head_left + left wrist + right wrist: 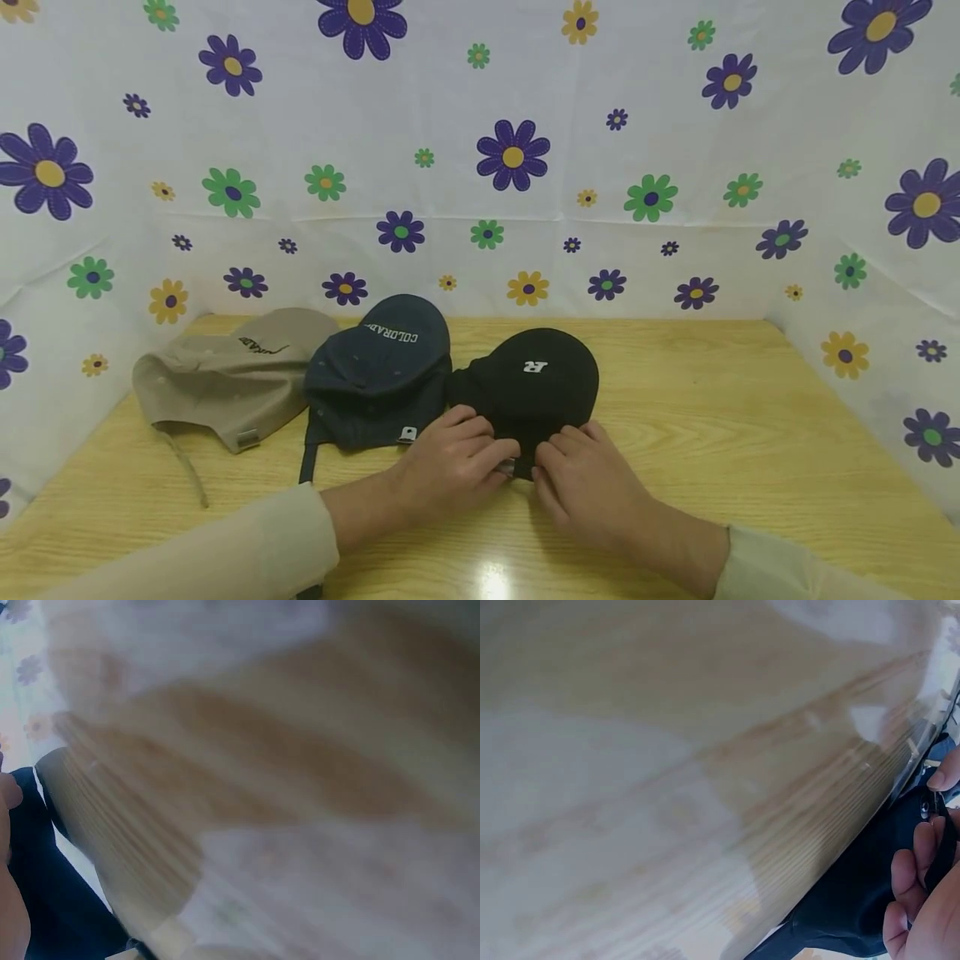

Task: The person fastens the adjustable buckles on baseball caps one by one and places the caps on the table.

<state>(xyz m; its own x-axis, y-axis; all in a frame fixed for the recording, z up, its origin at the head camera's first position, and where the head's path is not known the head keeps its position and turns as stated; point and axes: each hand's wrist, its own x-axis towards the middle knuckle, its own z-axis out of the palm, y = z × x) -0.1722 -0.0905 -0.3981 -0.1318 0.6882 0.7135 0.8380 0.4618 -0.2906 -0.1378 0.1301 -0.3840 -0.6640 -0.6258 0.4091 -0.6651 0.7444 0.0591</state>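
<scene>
A black cap [532,383] with a white letter R lies in front of me, its brim pointing away. My left hand [457,454] grips the cap's near left edge, beside a small metallic buckle. On the near right edge, my right hand [588,483] pinches the cap with curled fingers. In the right wrist view, a black strap [946,851] runs between the fingers [907,874], close to the buckle [927,804]. Only a sliver of the left hand [13,900] shows in the left wrist view, next to dark fabric.
Left of the black cap lies a navy cap [375,367] lettered COLORADO, its strap hanging toward me under my left forearm. Farther left rests a beige cap [225,383] with a loose strap. A flower-print cloth [442,108] surrounds the wooden table [697,417] behind and at both sides.
</scene>
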